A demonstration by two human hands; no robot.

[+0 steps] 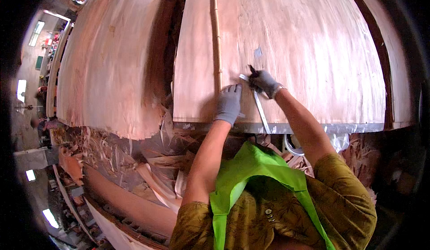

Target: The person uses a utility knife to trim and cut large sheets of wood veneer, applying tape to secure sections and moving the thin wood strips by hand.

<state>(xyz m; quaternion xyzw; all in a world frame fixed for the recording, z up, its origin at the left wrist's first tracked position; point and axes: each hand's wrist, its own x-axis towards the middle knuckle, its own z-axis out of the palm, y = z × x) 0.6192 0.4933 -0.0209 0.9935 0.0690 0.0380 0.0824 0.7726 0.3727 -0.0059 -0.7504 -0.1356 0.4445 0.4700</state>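
A broad, pale pinkish wood veneer sheet lies in front of me, and both my hands are over it in grey gloves. My left hand rests on the sheet beside a thin bamboo stick, its fingers stretched forward and nothing seen in them. A little to the right, my right hand is closed around a narrow white strip, which looks like tape and runs down to the sheet's near edge. Dark pointed shapes show at those fingers; their kind is unclear. A small grey patch lies beyond.
Another veneer stack stands to the left, across a dark gap. A dark metal edge runs along the near side, with a white ring-shaped roll below it. Torn veneer scraps litter the lower left.
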